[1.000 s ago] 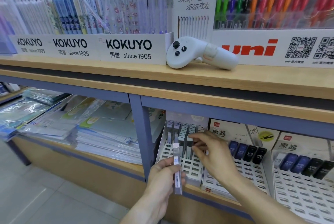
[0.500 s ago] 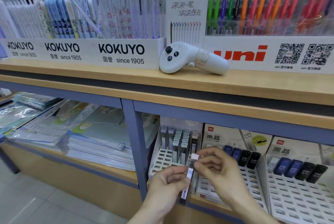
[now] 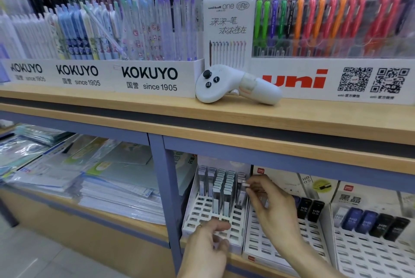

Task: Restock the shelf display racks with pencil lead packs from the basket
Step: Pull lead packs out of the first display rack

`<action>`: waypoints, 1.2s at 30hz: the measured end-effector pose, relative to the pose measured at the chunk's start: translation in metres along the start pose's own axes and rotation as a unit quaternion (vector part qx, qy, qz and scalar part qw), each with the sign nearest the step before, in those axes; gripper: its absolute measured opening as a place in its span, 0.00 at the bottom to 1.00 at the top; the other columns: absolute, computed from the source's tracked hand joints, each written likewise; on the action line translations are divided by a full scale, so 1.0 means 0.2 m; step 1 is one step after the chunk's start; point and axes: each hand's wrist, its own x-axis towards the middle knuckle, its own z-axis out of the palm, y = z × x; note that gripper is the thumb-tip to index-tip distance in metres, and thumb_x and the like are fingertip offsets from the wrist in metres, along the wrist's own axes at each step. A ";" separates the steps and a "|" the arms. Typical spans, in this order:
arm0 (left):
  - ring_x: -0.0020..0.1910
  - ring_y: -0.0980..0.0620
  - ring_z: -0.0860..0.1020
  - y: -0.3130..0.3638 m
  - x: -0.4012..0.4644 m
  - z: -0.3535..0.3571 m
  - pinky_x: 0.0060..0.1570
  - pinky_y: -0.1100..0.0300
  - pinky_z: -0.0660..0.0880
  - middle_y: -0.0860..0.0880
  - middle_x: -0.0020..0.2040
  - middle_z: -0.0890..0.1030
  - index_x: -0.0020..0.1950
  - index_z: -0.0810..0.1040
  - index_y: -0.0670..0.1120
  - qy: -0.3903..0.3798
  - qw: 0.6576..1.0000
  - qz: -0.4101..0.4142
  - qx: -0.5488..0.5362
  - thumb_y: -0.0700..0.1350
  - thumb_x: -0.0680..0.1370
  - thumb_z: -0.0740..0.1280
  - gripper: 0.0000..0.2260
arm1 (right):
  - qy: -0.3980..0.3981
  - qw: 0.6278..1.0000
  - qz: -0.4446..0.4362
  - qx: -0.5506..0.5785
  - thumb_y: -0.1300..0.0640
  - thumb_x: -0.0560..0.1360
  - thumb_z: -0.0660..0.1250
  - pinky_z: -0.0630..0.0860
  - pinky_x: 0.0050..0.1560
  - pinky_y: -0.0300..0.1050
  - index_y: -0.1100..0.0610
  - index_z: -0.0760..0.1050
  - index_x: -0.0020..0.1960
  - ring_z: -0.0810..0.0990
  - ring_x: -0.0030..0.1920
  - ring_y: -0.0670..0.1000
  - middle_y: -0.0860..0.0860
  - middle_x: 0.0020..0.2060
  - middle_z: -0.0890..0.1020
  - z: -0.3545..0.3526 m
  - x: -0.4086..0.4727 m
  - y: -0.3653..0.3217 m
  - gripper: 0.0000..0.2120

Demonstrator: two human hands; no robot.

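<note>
Left hand blurred, fingers loosely curled over slotted white rack, grip indeterminate, right hand pinching slim clear lead pack by white cap, pack upright in rack's right column, forearms cropped below, smooth white controller on wooden shelf.

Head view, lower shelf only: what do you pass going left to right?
Stacked plastic document folders → blue shelf upright → white slotted rack with grey lead packs → right hand → dark HB 0.5 lead cases → blue and black lead cases.
</note>
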 end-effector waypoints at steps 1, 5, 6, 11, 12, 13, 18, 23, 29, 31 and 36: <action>0.54 0.64 0.77 0.00 0.00 0.00 0.60 0.70 0.71 0.61 0.55 0.79 0.58 0.78 0.64 -0.002 1.000 0.000 0.007 0.43 0.80 0.66 0.14 | -0.001 1.000 -0.003 -0.001 0.60 0.76 0.74 0.80 0.46 0.39 0.45 0.78 0.54 0.82 0.46 0.37 0.37 0.45 0.83 0.00 0.00 0.00 0.13; 0.54 0.65 0.78 -0.02 0.00 -0.01 0.54 0.76 0.70 0.60 0.53 0.81 0.57 0.78 0.64 0.000 1.000 -0.009 0.011 0.47 0.80 0.66 0.12 | -0.019 1.000 -0.010 0.008 0.61 0.75 0.75 0.79 0.45 0.36 0.45 0.79 0.53 0.82 0.45 0.36 0.36 0.45 0.83 0.00 -0.01 0.00 0.13; 0.54 0.66 0.78 -0.03 0.00 -0.01 0.51 0.78 0.68 0.60 0.53 0.81 0.57 0.77 0.65 0.002 1.000 -0.007 0.011 0.47 0.80 0.66 0.12 | -0.025 1.000 -0.012 0.008 0.60 0.75 0.75 0.79 0.45 0.36 0.46 0.79 0.53 0.82 0.45 0.36 0.36 0.45 0.83 0.00 -0.01 -0.01 0.13; 0.57 0.63 0.77 -0.05 0.02 0.00 0.60 0.70 0.70 0.62 0.56 0.79 0.59 0.78 0.63 -0.013 1.000 -0.010 0.015 0.47 0.81 0.67 0.12 | -0.030 0.999 0.013 -0.002 0.61 0.75 0.74 0.81 0.45 0.38 0.46 0.80 0.54 0.83 0.45 0.38 0.37 0.45 0.83 0.02 0.01 0.04 0.13; 0.57 0.63 0.77 -0.06 0.03 0.00 0.61 0.69 0.70 0.62 0.56 0.79 0.60 0.78 0.63 -0.015 1.000 -0.013 0.013 0.47 0.81 0.67 0.12 | -0.036 0.999 0.016 -0.010 0.61 0.75 0.74 0.81 0.46 0.40 0.46 0.80 0.55 0.82 0.45 0.39 0.38 0.45 0.82 0.02 0.01 0.05 0.14; 0.56 0.64 0.77 -0.06 0.03 0.00 0.61 0.69 0.70 0.62 0.56 0.79 0.60 0.78 0.62 -0.016 1.000 -0.016 0.012 0.47 0.81 0.67 0.12 | -0.042 0.999 0.016 -0.016 0.62 0.75 0.74 0.82 0.46 0.42 0.46 0.80 0.57 0.82 0.45 0.40 0.39 0.47 0.82 0.03 0.02 0.06 0.15; 0.53 0.65 0.78 -0.08 0.04 0.01 0.52 0.71 0.71 0.62 0.54 0.80 0.60 0.79 0.61 -0.018 1.000 -0.018 -0.007 0.48 0.82 0.67 0.10 | -0.078 0.996 0.024 -0.024 0.65 0.74 0.74 0.81 0.51 0.46 0.45 0.79 0.60 0.80 0.47 0.42 0.42 0.54 0.77 0.05 0.02 0.07 0.21; 0.55 0.64 0.78 -0.10 0.04 0.02 0.57 0.67 0.74 0.62 0.56 0.81 0.60 0.80 0.59 -0.019 1.000 -0.012 -0.018 0.51 0.82 0.67 0.08 | -0.089 0.995 0.018 -0.026 0.63 0.74 0.73 0.80 0.49 0.47 0.45 0.77 0.65 0.78 0.45 0.43 0.43 0.52 0.75 0.00 -0.04 0.04 0.23; 0.53 0.62 0.79 -0.05 0.00 0.01 0.50 0.67 0.72 0.60 0.53 0.83 0.59 0.81 0.57 -0.024 0.999 -0.008 -0.043 0.55 0.82 0.66 0.08 | -0.113 0.993 0.022 -0.031 0.55 0.76 0.73 0.80 0.52 0.48 0.47 0.76 0.66 0.77 0.47 0.43 0.44 0.56 0.77 -0.10 -0.13 -0.01 0.19; 0.53 0.61 0.80 -0.02 -0.02 0.02 0.50 0.65 0.73 0.59 0.54 0.83 0.59 0.82 0.57 -0.020 0.999 0.001 -0.035 0.55 0.82 0.66 0.08 | -0.117 0.992 0.022 -0.035 0.53 0.76 0.73 0.79 0.53 0.47 0.48 0.77 0.66 0.78 0.49 0.44 0.46 0.56 0.79 -0.16 -0.17 -0.04 0.19; 0.49 0.62 0.79 0.07 -0.15 0.10 0.45 0.72 0.73 0.59 0.52 0.83 0.59 0.82 0.54 -0.037 0.996 0.086 0.003 0.52 0.83 0.66 0.08 | -0.104 0.993 0.056 -0.023 0.50 0.75 0.74 0.75 0.49 0.38 0.50 0.79 0.61 0.79 0.47 0.43 0.44 0.52 0.81 -0.41 -0.41 -0.11 0.16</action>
